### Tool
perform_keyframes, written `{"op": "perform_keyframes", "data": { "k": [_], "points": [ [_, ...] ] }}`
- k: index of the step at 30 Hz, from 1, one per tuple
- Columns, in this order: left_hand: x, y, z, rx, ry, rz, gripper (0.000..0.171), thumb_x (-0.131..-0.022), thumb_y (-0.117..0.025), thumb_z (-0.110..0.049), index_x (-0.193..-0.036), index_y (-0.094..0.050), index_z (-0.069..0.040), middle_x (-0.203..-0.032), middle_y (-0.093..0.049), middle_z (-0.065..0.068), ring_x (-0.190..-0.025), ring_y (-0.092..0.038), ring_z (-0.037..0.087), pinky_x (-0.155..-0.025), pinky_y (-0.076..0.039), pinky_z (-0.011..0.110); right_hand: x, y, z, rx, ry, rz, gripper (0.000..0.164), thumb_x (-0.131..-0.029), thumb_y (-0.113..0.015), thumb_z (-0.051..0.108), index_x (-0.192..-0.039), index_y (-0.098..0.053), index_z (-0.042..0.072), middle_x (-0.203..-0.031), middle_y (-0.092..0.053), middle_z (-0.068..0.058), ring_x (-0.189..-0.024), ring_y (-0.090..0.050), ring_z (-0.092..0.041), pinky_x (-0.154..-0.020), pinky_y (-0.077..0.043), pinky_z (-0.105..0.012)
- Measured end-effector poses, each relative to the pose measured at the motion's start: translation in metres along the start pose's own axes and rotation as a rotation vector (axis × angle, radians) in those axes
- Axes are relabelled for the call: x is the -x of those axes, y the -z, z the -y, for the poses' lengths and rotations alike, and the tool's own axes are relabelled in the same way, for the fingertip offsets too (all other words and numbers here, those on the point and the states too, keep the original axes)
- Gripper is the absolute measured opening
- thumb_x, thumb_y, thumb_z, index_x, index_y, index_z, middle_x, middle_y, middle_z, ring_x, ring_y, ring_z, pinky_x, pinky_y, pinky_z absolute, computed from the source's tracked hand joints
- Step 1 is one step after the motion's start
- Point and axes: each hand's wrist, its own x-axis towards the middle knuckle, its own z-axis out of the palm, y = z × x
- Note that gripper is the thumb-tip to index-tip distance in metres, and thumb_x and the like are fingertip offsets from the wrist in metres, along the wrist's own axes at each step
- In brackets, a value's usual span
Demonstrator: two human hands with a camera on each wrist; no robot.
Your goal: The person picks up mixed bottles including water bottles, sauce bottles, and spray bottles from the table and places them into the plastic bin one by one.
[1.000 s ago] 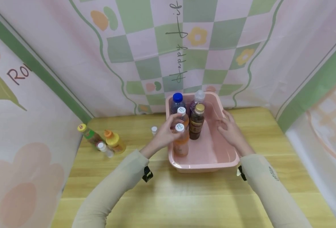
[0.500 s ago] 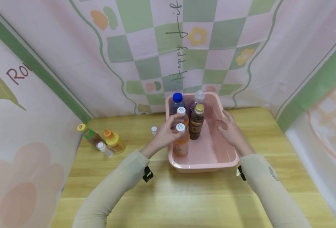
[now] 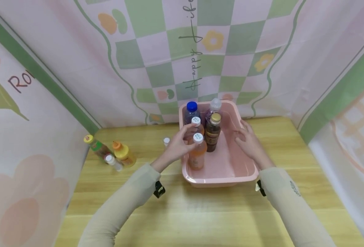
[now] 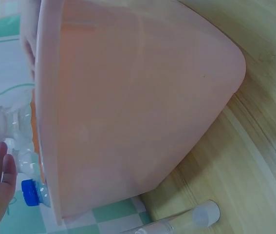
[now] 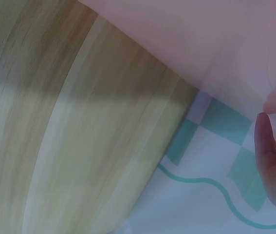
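Standing in tub (image 3: 226,180); five bottles (image 3: 213,139)

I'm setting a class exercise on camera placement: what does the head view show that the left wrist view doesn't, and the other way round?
Only the head view: the gold-capped dark bottle, the yellow bottle with an orange cap and the yellow-capped bottle.

Only the left wrist view: the left outer wall of the pink basin, seen broadly from the side.

Both: the basin itself, the blue-capped bottle, the left hand and the wooden table.
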Motion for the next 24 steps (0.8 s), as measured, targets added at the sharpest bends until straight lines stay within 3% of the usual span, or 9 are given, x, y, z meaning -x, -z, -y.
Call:
{"op": "perform_keyframes", "data": {
  "k": [5,13,24],
  "points": [
    [0.002,0.005,-0.002,-0.007,0.000,-0.019,0.065,-0.082,-0.068,-0.001,-0.140,-0.040,-0.009,-0.132,-0.058,0.012,-0.122,-0.056,0.027,-0.102,-0.048,0.039,0.000,0.000,-0.001,-0.005,0.006,-0.006,0.041,-0.092,-0.049,0.007,-0.130,-0.050,-0.007,-0.160,-0.006,-0.021,-0.137,-0.023,-0.055,-0.108,-0.026,-0.069],
    [0.007,0.020,-0.009,0.032,-0.028,-0.054,0.059,-0.084,-0.065,0.002,-0.138,-0.042,-0.004,-0.128,-0.061,0.021,-0.118,-0.058,0.033,-0.103,-0.045,0.051,0.001,0.000,0.000,-0.011,0.006,-0.005,0.040,-0.093,-0.049,0.008,-0.129,-0.051,-0.008,-0.160,-0.006,-0.021,-0.136,-0.024,-0.055,-0.108,-0.026,-0.068],
    [0.018,0.061,-0.018,0.083,-0.037,-0.177,0.056,-0.084,-0.063,0.006,-0.136,-0.043,0.000,-0.125,-0.061,0.024,-0.113,-0.060,0.037,-0.102,-0.049,0.041,0.001,0.001,0.001,-0.004,0.002,0.001,0.040,-0.093,-0.049,0.008,-0.130,-0.050,-0.008,-0.160,-0.005,-0.020,-0.136,-0.024,-0.055,-0.108,-0.026,-0.068]
  ]
}}
